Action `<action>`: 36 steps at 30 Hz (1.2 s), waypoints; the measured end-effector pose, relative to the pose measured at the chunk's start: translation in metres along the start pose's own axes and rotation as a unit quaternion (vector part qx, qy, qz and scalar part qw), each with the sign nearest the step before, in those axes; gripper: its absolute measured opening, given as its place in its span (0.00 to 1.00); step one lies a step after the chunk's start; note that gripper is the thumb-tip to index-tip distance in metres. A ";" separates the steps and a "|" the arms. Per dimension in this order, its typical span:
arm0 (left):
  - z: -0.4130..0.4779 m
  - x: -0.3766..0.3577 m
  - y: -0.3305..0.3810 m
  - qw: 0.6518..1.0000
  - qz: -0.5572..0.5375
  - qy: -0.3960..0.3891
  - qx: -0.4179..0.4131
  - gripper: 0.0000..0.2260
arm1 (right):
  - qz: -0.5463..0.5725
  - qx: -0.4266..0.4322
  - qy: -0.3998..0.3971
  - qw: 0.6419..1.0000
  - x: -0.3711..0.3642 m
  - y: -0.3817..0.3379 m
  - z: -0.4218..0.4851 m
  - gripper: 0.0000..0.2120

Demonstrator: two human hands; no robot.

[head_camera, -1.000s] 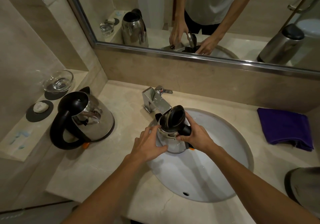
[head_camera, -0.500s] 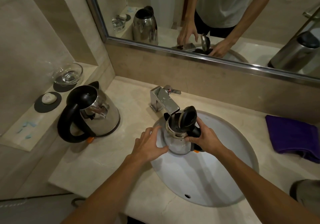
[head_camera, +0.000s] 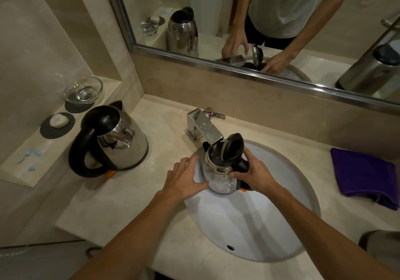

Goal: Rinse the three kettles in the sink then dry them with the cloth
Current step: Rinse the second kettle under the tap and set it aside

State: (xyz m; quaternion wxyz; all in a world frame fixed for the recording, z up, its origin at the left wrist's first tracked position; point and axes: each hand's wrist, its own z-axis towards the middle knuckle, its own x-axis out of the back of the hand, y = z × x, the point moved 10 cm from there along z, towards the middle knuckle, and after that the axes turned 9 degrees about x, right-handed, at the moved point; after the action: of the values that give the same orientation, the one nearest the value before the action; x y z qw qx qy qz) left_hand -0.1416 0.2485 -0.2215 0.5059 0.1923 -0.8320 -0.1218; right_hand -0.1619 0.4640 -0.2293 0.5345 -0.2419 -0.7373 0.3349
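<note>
pale stone desk point(head_camera: 134, 193), white sink point(head_camera: 281, 225) sunk into it, and all the action sits under the tap point(head_camera: 203, 126). the kettle point(head_camera: 220, 182) has its black lid point(head_camera: 233, 148) swung up further than a second ago, so the mouth is wide open just beneath the tap's spout. looks ready to fill, first rinse of three barely begun; can't tell if water is running. right grip point(head_camera: 255, 176) wrapped tight round the black handle, near right of the tap. left grip point(head_camera: 184, 179) cupped round the steel body, fingers curved, steadying it. second kettle point(head_camera: 121, 147) waits left of the tap, purple cloth point(head_camera: 365, 175) well off to the tap's right.
</note>
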 end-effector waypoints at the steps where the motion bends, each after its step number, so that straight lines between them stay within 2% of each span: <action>1: 0.000 -0.001 0.000 1.000 0.000 -0.001 0.001 0.38 | -0.001 0.001 -0.002 1.000 0.000 -0.001 0.001 0.46; 23: -0.005 -0.001 -0.004 1.000 -0.020 -0.007 0.008 0.38 | 0.000 0.004 -0.002 1.000 0.001 0.004 0.001 0.47; 30: -0.005 0.003 -0.003 1.000 -0.023 -0.005 0.005 0.39 | -0.008 0.002 -0.011 1.000 -0.001 0.009 -0.001 0.42; 36: -0.006 0.001 -0.008 1.000 -0.021 -0.010 0.013 0.39 | -0.001 -0.004 -0.008 1.000 0.001 0.009 0.001 0.43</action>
State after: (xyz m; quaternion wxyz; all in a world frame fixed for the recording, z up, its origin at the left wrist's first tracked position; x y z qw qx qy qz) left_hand -0.1349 0.2405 -0.2210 0.4921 0.2146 -0.8346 -0.1237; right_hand -0.1630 0.4704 -0.2363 0.5278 -0.2412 -0.7431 0.3333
